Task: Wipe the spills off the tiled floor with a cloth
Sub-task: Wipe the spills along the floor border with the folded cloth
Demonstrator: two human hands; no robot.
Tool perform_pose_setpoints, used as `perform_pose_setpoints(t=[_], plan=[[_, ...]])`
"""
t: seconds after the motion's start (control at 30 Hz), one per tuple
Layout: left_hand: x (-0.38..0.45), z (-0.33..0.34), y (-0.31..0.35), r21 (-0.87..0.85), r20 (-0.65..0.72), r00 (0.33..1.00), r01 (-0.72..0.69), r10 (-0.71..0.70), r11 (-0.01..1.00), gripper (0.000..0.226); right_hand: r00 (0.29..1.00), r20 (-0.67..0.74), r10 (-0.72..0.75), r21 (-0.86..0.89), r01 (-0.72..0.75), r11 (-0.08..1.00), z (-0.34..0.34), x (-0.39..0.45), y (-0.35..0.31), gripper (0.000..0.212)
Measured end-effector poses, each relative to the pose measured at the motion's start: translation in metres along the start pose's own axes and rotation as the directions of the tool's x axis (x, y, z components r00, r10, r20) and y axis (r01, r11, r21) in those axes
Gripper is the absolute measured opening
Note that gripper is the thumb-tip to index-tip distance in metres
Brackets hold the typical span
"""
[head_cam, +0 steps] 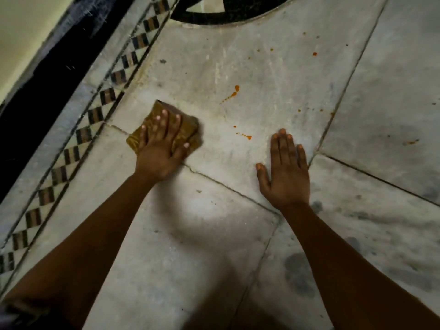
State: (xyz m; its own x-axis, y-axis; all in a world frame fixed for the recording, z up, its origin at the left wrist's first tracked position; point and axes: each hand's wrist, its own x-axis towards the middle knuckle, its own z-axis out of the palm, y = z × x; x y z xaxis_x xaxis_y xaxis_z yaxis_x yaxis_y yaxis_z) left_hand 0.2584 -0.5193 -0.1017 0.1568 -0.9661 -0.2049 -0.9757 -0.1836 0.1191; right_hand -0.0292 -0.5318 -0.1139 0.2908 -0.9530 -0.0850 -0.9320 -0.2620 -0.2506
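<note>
A folded yellow-brown cloth [185,129] lies flat on the pale marble floor [262,75]. My left hand [162,144] presses down on the cloth with fingers spread over it. Orange spill drops [234,91] dot the tile up and to the right of the cloth, with a smaller trail [245,135] between my two hands and more specks [314,53] farther back. My right hand [285,170] rests palm down on the bare floor, fingers together, holding nothing.
A checkered inlay border [95,115] runs diagonally along the left, beside a black skirting [35,110] and a cream wall [21,32]. A dark circular inlay [214,17] sits at the top. Another orange smear [410,142] marks the tile at right. Grey stains [298,272] lie near my right forearm.
</note>
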Motion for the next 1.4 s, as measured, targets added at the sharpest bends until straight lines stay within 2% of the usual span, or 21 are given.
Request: perform_pose_setpoints(t=[0.1,0.17,0.3,0.37,0.43,0.53,0.6,0.67,0.73,0.83,0.9,0.97,1.03,1.1,1.2,1.27,1.4], plan=[[0.045,-0.004,0.020,-0.035,-0.039,0.988,0.149,-0.150,0.988,0.064,1.000,-0.004,-0.008,-0.002,0.008,1.000,0.001,0.000,0.001,0.072],[0.067,-0.003,0.046,-0.047,-0.042,0.989,0.143,-0.145,0.989,0.062,1.000,-0.009,-0.009,-0.002,0.009,1.000,0.002,0.000,0.001,0.072],[0.052,0.005,0.078,-0.028,-0.045,0.997,-0.066,0.064,0.997,0.062,1.000,-0.016,-0.016,0.006,0.016,1.000,0.001,0.000,0.001,0.071],[0.019,0.009,0.075,0.022,-0.058,0.980,-0.188,0.189,0.982,0.064,1.000,-0.016,-0.016,0.020,0.016,1.000,0.001,-0.001,0.002,0.071],[-0.006,0.011,0.060,0.038,-0.056,0.970,-0.235,0.237,0.971,0.067,0.999,-0.034,-0.021,0.032,0.022,0.999,0.002,-0.001,0.003,0.071],[0.001,0.007,0.038,-0.010,-0.054,0.992,-0.119,0.118,0.993,0.068,0.998,-0.062,-0.026,0.052,0.029,0.998,0.005,-0.001,0.003,0.070],[0.033,0.003,0.042,-0.033,-0.071,0.997,-0.004,0.002,0.999,0.063,0.996,-0.083,-0.031,0.058,0.036,0.998,0.006,0.000,0.003,0.069],[0.072,-0.002,0.060,-0.047,-0.073,0.996,0.041,-0.045,0.998,0.058,0.995,-0.092,-0.035,0.048,0.039,0.998,0.007,-0.001,0.005,0.069],[0.101,-0.006,0.086,-0.056,-0.039,0.999,-0.003,0.000,0.998,0.057,0.994,-0.100,-0.038,0.048,0.043,0.998,0.007,-0.001,0.005,0.068],[0.096,-0.003,0.123,-0.017,-0.030,0.985,-0.168,0.168,0.986,0.057,0.996,-0.075,-0.048,0.039,0.051,0.998,0.004,-0.001,0.005,0.067],[0.066,0.003,0.123,0.033,-0.043,0.956,-0.289,0.290,0.957,0.057,0.995,-0.046,-0.088,0.024,0.089,0.996,0.001,-0.002,0.009,0.065],[0.034,0.008,0.098,0.047,-0.027,0.938,-0.344,0.345,0.938,0.063,0.992,-0.045,-0.118,-0.019,0.117,0.993,-0.004,-0.005,0.022,0.064],[0.021,0.006,0.070,0.033,-0.014,0.953,-0.303,0.304,0.952,0.067,0.993,-0.090,-0.070,-0.072,0.064,0.995,-0.012,-0.008,0.045,0.065],[0.038,0.002,0.058,0.023,-0.013,0.979,-0.201,0.202,0.979,0.062,0.989,-0.144,0.021,-0.116,-0.038,0.993,-0.020,-0.009,0.069,0.068],[0.081,-0.007,0.076,-0.006,0.022,0.996,-0.088,0.088,0.996,0.059,0.976,-0.160,0.146,-0.086,-0.162,0.983,-0.024,-0.002,0.090,0.075],[0.101,-0.010,0.098,-0.019,0.054,0.994,-0.092,0.092,0.996,0.059,0.971,-0.138,0.195,-0.042,-0.202,0.978,-0.021,0.005,0.090,0.076],[0.081,0.002,0.118,-0.041,0.024,0.975,-0.218,0.219,0.975,0.056,0.962,-0.149,0.230,-0.018,-0.236,0.972,-0.012,0.010,0.086,0.075]])
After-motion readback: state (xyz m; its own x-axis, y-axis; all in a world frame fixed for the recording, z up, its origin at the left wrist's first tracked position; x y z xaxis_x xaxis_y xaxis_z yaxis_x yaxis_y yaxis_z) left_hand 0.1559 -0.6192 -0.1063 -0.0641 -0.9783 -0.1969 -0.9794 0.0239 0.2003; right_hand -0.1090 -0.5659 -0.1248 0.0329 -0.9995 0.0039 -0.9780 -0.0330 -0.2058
